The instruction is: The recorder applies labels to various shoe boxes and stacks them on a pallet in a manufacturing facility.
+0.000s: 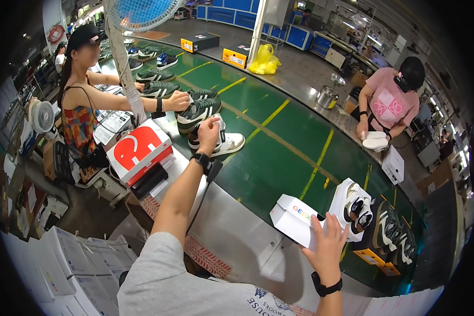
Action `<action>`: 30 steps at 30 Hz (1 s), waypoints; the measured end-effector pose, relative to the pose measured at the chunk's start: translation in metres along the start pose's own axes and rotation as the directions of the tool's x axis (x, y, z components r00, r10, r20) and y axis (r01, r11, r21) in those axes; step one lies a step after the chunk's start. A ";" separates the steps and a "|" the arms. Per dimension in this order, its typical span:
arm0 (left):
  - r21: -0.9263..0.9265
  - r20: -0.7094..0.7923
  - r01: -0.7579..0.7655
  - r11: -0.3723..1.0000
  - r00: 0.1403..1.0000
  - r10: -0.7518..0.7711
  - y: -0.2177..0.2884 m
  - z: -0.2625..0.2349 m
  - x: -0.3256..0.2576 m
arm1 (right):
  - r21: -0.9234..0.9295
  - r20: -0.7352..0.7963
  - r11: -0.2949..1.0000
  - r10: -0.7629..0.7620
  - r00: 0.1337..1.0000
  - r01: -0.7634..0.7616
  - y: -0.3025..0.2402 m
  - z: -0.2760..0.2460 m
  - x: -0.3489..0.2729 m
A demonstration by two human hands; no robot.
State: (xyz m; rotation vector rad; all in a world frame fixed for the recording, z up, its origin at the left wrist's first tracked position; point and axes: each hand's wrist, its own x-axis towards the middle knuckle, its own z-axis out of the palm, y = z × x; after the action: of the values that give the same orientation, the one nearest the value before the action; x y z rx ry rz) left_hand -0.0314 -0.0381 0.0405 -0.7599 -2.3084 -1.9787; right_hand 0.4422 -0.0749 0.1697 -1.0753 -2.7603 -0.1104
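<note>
My left hand [209, 136] reaches far forward, its fingers curled closed at the upper part of a white sneaker [231, 143] with dark and beige parts. That sneaker stands on the green conveyor belt beside a dark green sneaker [194, 117] with white stripes. Nearer, my right hand [326, 246] has its fingers spread against a white shoebox [294, 224] with coloured lettering. The box's lid is raised, and a pair of black-and-white shoes [357, 210] lies at its far part. Whether the fingers grip the cardboard cannot be made out.
A co-worker at left handles green sneakers on the green belt [268, 152]; another across it holds a white shoe [375, 141]. A red-and-white shoebox [139, 150] stands beside my left arm. More green shoes [389, 231] lie at right. A post [125, 68] and blue fan [142, 11] rise ahead.
</note>
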 end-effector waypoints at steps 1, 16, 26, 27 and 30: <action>-0.122 0.035 -0.058 0.991 0.997 0.063 0.019 -0.001 -0.011 | -0.016 -0.029 0.999 0.047 0.998 -0.047 0.002 0.002 0.000; -0.704 0.609 0.407 0.582 0.767 0.201 0.176 -0.002 -0.221 | 0.414 -0.193 0.910 0.091 0.977 -0.003 -0.014 0.023 0.030; -0.561 0.719 0.457 0.691 0.683 0.132 0.163 0.002 -0.224 | 0.836 -0.153 0.548 0.191 0.970 0.024 0.016 0.032 0.025; -0.560 0.722 0.463 0.687 0.679 0.130 0.162 -0.002 -0.219 | 0.839 -0.147 0.544 0.195 0.970 0.018 0.019 0.031 0.024; -0.310 0.522 -0.519 0.797 0.607 0.599 0.155 -0.008 -0.204 | 0.845 -0.125 0.535 0.168 0.978 0.016 0.025 0.028 0.023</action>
State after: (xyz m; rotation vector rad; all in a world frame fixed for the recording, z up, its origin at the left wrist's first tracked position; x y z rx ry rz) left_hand 0.2021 -0.1044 0.1227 -2.0905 -1.7607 -1.7289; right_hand 0.4389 -0.0371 0.1468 -0.8041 -2.0841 0.9945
